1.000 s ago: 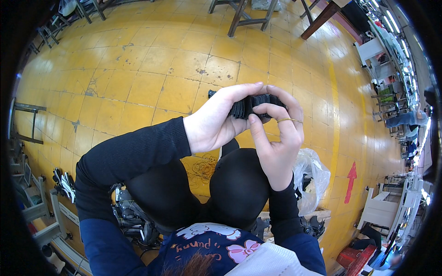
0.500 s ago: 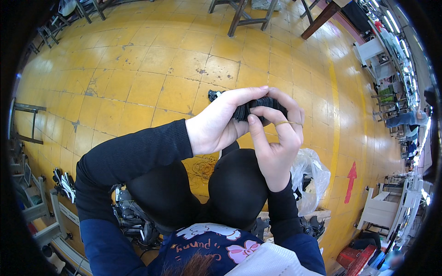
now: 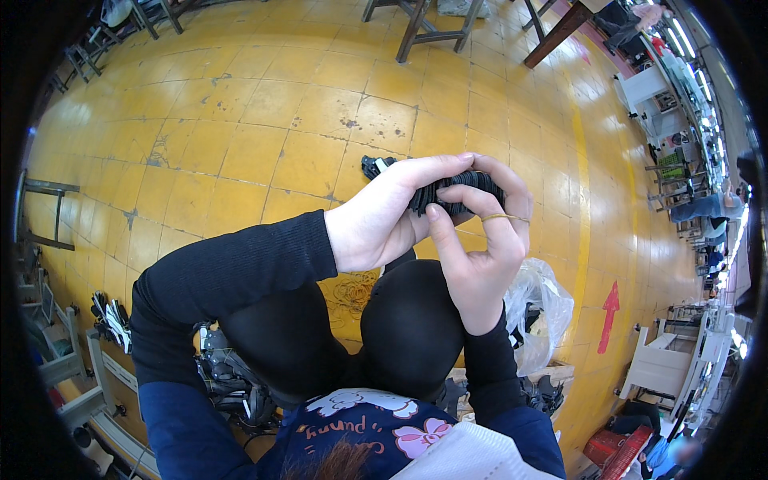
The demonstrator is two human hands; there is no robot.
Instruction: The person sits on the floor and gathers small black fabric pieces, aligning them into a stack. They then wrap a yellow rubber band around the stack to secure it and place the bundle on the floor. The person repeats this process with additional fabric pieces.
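Above my knees, my left hand (image 3: 382,206) grips a stack of thin black pieces (image 3: 472,183), with its thumb along the far side. My right hand (image 3: 490,248) curls round the stack's right end. Its bent index finger presses the near side, and its thumb tip lies just below, close to the stack. A thin yellow rubber band (image 3: 506,217) loops round fingers of this hand. Past my left wrist a black end with a white bit (image 3: 378,166) sticks out; whether it belongs to the same stack is hidden by the hand.
Loose yellow rubber bands (image 3: 350,294) lie on the tiled floor between my legs. A clear plastic bag (image 3: 541,308) stands by my right knee, and dark parts (image 3: 232,376) are piled at my left. Wooden stool legs (image 3: 416,32) stand ahead; workbenches (image 3: 664,360) line the right.
Both hands stay nearly in place on the stack. My right thumb has shifted slightly left, and more of the stack's edges shows. People at the far right have moved.
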